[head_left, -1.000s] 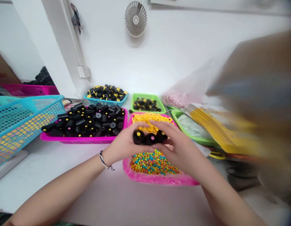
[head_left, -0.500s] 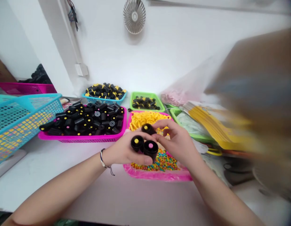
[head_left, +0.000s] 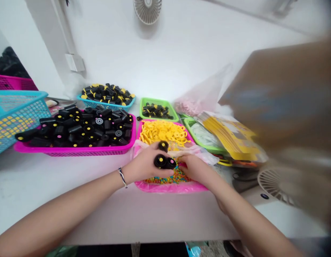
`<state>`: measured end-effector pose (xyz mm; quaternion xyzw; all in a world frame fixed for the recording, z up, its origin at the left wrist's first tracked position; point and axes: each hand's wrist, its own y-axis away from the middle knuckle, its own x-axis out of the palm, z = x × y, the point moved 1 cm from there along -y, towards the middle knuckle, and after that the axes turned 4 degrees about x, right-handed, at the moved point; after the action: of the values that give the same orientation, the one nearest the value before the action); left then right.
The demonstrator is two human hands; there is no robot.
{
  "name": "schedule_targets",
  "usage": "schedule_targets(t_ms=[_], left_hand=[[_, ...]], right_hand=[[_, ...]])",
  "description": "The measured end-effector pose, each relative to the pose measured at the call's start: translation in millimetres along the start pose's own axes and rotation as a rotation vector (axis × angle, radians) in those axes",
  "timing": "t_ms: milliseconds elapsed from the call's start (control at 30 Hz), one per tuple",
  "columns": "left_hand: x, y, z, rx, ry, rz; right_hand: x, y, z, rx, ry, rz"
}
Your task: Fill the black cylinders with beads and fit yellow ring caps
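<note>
My left hand (head_left: 144, 165) is closed around three black plastic cylinders (head_left: 160, 161), their ends facing me. Two of the ends have a yellow dot in the middle and one has a pink dot. Under and beside it lie small multicoloured balls (head_left: 165, 179) in a pink tray lined with clear plastic (head_left: 178, 188). My right hand (head_left: 196, 169) reaches down into these balls from the right, its fingers curled together. Whatever its fingertips pinch is hidden; a bit of pink shows beside them.
Yellow plastic rings (head_left: 164, 131) fill a pink basket behind the balls. At left, a pink basket (head_left: 87, 152) is heaped with black cylinders. Blue (head_left: 106, 104) and green (head_left: 157, 117) baskets stand behind. Yellow printed cards (head_left: 224, 137), a fan (head_left: 278, 185) and a blurred brown box (head_left: 278, 96) are at right.
My right hand has moved down from the cylinders to the coloured balls. My left hand still holds the three cylinders, now tilted differently. The view has shifted slightly.
</note>
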<state>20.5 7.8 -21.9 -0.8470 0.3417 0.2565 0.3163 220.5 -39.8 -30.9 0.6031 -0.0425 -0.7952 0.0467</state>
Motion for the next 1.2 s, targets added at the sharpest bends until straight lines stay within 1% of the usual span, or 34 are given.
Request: schedule_targets(t_ms=[133, 233, 333, 467, 567, 700, 833, 967, 1067, 1200], left_hand=[[0.6, 0.0, 0.3, -0.020, 0.013, -0.055], [-0.2, -1.0, 1.1, -0.058, 0.022, -0.086], [-0.6, -2.6, 2.6, -0.059, 0.033, -0.100], [-0.8, -4.3, 5.2, -0.074, 0.050, -0.116], [-0.8, -4.9, 7.4, -0.077, 0.060, -0.145], [-0.5, -4.6, 9.0, -0.077, 0.050, -0.166], [-0.7, -3.6, 9.4, -0.096, 0.096, -0.165], [-0.8, -3.8, 11.4, -0.117, 0.130, -0.173], [-1.0, -4.2, 12.2, -0.097, 0.123, -0.154], [-1.5, -4.2, 11.5, -0.060, 0.087, -0.099]], right_hand=[[-7.1, 5.5, -4.5, -0.031, -0.046, -0.029], [-8.7, 6.6, -8.5, -0.069, -0.043, -0.010], [-5.0, 2.9, -8.9, -0.142, -0.018, 0.025], [2.3, -3.9, 1.4, -0.273, -0.028, 0.088], [8.1, -9.2, 12.5, -0.323, -0.060, 0.087], [13.2, -15.4, 20.1, -0.324, -0.126, 0.081], [10.8, -16.2, 18.3, -0.320, -0.222, 0.104], [1.9, -8.5, 13.9, -0.319, -0.325, 0.143], [-7.4, 1.2, 8.7, -0.310, -0.391, 0.171], [-22.4, 13.3, -0.7, -0.190, -0.656, 0.179]])
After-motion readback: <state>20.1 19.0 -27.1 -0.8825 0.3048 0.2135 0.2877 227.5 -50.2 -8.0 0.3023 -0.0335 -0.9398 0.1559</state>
